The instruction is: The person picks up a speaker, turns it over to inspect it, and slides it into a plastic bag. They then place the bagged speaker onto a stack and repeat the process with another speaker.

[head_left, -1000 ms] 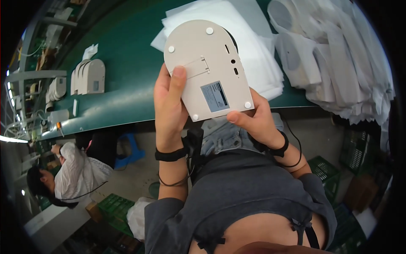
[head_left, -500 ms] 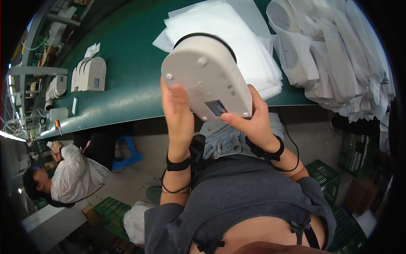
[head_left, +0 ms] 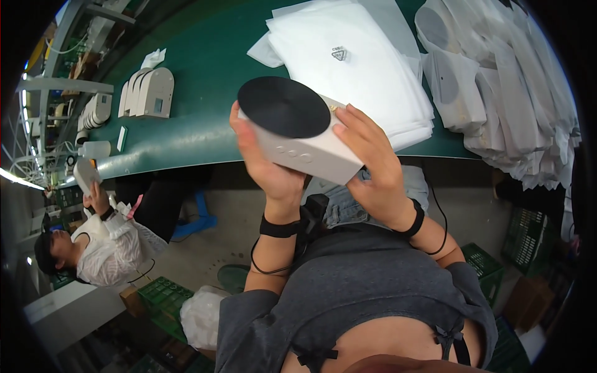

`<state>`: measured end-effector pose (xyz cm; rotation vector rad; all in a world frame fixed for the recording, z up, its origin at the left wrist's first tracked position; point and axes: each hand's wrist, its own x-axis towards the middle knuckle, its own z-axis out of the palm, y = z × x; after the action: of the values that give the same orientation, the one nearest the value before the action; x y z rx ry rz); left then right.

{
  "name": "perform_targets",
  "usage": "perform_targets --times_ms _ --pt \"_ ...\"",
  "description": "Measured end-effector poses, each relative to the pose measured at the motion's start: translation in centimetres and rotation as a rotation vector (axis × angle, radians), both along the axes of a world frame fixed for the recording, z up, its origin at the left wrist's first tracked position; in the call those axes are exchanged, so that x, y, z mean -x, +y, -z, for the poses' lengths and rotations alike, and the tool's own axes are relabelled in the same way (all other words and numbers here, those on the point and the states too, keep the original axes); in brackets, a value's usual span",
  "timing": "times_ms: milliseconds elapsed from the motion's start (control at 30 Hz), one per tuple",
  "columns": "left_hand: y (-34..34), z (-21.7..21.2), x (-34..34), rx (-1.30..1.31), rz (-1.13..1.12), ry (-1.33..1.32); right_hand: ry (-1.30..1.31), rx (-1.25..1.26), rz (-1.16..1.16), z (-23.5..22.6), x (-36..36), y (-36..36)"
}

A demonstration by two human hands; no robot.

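Between both hands is a white plastic device [head_left: 311, 154] with a round black disc on its upper face and several small round buttons along the side toward me. It is held tilted in the air above the table's front edge. My left hand [head_left: 273, 177] grips its left end, thumb along the side wall. At the right end, my right hand [head_left: 376, 161] is closed round the housing, fingers over the top corner beside the disc. The underside is hidden. Just beyond lies a stack of white translucent plastic bags [head_left: 360, 74], a small printed mark on the top one.
On the green table [head_left: 205, 112], several similar white devices [head_left: 147, 93] stand in a row at left. Bagged devices [head_left: 457, 93] are heaped at right. A co-worker [head_left: 115, 245] sits at left holding a pale object. Green crates [head_left: 165, 304] stand on the floor.
The device has been turned over: its footed underside faced up before, and now the black disc does. My right hand has shifted onto its top corner. The co-worker has raised a pale object.
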<state>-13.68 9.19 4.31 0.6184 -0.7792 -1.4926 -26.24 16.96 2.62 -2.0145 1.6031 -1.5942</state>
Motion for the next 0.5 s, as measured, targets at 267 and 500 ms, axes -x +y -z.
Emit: perform_targets --times_ms 267,500 --pt "0.6 0.4 -1.2 0.138 0.059 0.261 -1.302 -0.488 -0.538 -0.2 0.5 2.0" --pt "0.2 0.5 0.9 0.1 0.006 -0.137 -1.489 -0.698 -0.747 -1.1 1.5 0.3"
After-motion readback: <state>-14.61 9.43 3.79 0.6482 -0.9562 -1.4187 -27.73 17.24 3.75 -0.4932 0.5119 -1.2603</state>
